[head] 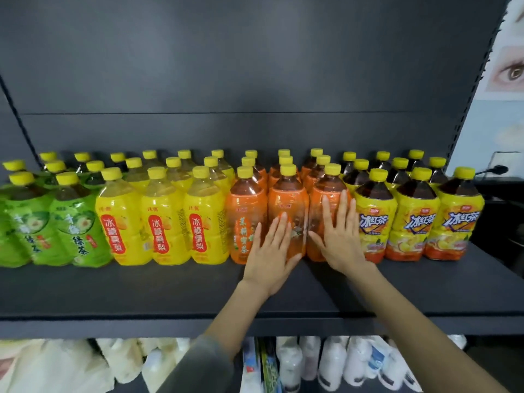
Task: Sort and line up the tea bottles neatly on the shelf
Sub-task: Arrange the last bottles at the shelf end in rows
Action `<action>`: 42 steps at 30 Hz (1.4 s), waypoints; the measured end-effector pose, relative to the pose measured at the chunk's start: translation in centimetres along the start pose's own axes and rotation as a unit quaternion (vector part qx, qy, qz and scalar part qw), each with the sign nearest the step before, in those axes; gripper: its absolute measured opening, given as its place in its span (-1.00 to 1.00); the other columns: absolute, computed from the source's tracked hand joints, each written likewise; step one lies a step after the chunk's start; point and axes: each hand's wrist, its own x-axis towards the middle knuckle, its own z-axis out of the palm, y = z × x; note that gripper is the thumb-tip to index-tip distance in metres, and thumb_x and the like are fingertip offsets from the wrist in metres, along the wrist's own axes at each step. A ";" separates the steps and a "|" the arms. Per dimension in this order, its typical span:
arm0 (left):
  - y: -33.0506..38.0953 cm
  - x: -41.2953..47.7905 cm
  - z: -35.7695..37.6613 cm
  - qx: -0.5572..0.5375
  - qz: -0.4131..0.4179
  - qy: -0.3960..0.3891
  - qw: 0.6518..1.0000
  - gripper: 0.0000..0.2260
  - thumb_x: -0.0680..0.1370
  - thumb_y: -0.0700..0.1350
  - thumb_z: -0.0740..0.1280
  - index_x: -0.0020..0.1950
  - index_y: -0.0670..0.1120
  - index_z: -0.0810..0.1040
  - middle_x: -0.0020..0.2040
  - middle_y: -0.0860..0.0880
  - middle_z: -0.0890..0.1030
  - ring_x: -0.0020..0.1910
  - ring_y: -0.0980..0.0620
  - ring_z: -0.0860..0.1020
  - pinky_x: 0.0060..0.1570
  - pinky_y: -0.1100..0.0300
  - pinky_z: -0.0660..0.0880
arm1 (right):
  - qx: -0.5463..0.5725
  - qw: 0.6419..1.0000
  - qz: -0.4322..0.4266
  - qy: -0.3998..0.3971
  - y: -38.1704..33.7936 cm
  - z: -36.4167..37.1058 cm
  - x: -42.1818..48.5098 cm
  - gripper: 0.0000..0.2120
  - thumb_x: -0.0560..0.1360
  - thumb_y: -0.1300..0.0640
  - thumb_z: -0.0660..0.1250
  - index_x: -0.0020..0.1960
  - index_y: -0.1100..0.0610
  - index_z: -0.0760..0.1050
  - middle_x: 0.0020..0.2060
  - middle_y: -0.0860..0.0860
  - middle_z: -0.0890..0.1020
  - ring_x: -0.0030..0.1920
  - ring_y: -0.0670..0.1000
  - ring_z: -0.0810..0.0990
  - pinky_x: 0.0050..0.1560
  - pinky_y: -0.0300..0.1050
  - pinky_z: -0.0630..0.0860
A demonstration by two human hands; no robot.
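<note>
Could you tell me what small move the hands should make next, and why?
Probably turn the middle orange bottle with the left hand until its name faces front: the leftmost orange bottle shows its lettering, while this one does not.

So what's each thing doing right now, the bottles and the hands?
Green bottles, standing, capped, in rows at the left end.
Yellow bottles, standing, capped, three rows deep.
Orange bottles, standing, capped, front ones touched by both hands.
Iced tea bottles, standing, capped, in rows at the right end.
Left hand, flat, fingers straight, on the middle front orange bottle.
Right hand, flat, fingers straight, on the right front orange bottle.
</note>
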 end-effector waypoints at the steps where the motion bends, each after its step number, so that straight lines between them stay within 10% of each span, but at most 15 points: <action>1: -0.7 -0.6 -0.3 -0.001 0.003 0.008 1.000 -0.40 0.55 0.18 -0.01 0.43 -0.18 0.36 0.46 -0.14 0.32 0.40 -0.09 0.35 0.36 -0.15 0.21 | 0.015 1.000 0.028 -0.002 -0.9 -0.3 -0.4 -0.21 0.56 -0.20 0.10 0.53 0.04 -0.32 0.49 0.23 -0.23 0.48 0.33 -0.17 0.38 0.27 -0.10; 11: -12.7 -5.8 -1.3 0.022 -0.086 0.056 0.994 -0.22 0.39 0.05 0.48 0.50 -0.16 0.22 0.50 -0.24 0.18 0.44 -0.28 0.22 0.28 -0.24 0.29 | 0.118 0.989 -0.069 -0.047 -14.4 -0.1 -1.4 -0.37 0.63 -0.08 0.07 0.55 -0.06 -0.22 0.50 0.07 -0.33 0.48 0.07 -0.38 0.42 0.17 -0.29; 28: -16.7 -4.7 4.6 0.042 -0.062 0.121 0.990 -0.44 0.63 0.16 -0.21 0.54 -0.10 -0.23 0.53 -0.20 -0.26 0.51 -0.20 -0.18 0.43 -0.19 -0.22 | 0.021 0.994 -0.044 0.095 -16.0 5.5 1.7 -0.31 0.56 -0.22 -0.02 0.55 0.00 -0.23 0.46 0.31 0.03 0.47 0.31 0.03 0.27 0.44 -0.07; 42: -21.7 -10.3 -0.2 -0.050 -0.039 0.115 0.991 -0.24 0.48 -0.02 0.38 0.55 -0.08 0.02 0.54 -0.17 -0.01 0.51 -0.20 0.00 0.32 -0.38 0.07 | 0.184 0.979 0.012 0.089 -25.4 2.8 1.0 -0.49 0.59 -0.08 0.11 0.50 -0.05 0.11 0.52 0.01 -0.14 0.51 0.03 -0.28 0.41 0.27 -0.24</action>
